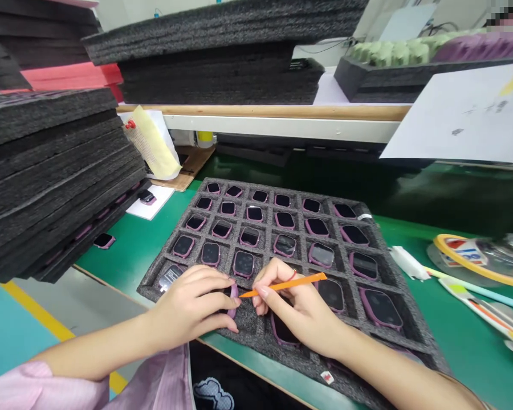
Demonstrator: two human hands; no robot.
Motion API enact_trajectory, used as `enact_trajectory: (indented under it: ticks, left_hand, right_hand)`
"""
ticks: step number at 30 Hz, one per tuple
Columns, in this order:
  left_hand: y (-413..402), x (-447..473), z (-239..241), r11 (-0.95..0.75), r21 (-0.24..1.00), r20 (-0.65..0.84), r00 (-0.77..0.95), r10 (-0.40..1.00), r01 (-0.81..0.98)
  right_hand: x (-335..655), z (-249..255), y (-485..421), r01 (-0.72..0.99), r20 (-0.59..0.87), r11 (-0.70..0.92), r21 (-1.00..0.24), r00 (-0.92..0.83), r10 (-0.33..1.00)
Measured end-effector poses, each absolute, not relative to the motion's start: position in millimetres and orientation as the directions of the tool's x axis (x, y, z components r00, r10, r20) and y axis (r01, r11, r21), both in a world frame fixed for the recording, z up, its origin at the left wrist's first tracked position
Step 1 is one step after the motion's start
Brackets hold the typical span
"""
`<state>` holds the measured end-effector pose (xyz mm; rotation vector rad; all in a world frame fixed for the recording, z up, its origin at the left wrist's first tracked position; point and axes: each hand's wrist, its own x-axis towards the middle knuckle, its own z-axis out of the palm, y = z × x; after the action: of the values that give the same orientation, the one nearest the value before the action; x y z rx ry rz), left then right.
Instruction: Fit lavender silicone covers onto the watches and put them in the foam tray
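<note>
My left hand point(196, 299) is closed around a purple-framed smartwatch point(233, 300), gripping it by its edges with the fingers and thumb. Much of that watch is hidden behind the fingers. Between the fingertips of my right hand point(303, 307) is a thin orange pointed stick point(293, 283), its tip at or very near the watch's purple edge. Both hands are over the front of a dark grey foam tray point(247, 323). Most of its visible compartments hold a smartwatch point(243, 263) with a black screen and purple frame, and one bare compartment lies between my hands.
Stacked black foam trays point(55, 171) stand at the left, near a loose watch point(105, 241) and another on white paper point(154, 206). A shelf point(273, 122) with more foam crosses the back. On the right are a clear jar point(465, 259) and several slim tools point(483, 302).
</note>
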<state>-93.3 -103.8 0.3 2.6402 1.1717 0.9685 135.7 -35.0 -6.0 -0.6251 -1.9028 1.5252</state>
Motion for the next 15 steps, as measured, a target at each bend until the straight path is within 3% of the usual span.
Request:
enact_trajectory:
  ticks: [9,15]
  left_hand:
    - [-108.6,-92.3,-3.1,-0.548,0.484,0.378,0.401,0.834,0.683]
    - [-109.4,-91.7,-0.3,-0.504,0.456,0.354,0.370,0.859,0.733]
  right_hand:
    - [136.8,-8.4,-34.6,0.031,0.180,0.294,-0.955,-0.726,0.664]
    - [136.6,-10.2,-34.0,0.035,0.195,0.317,-0.948,-0.724,0.661]
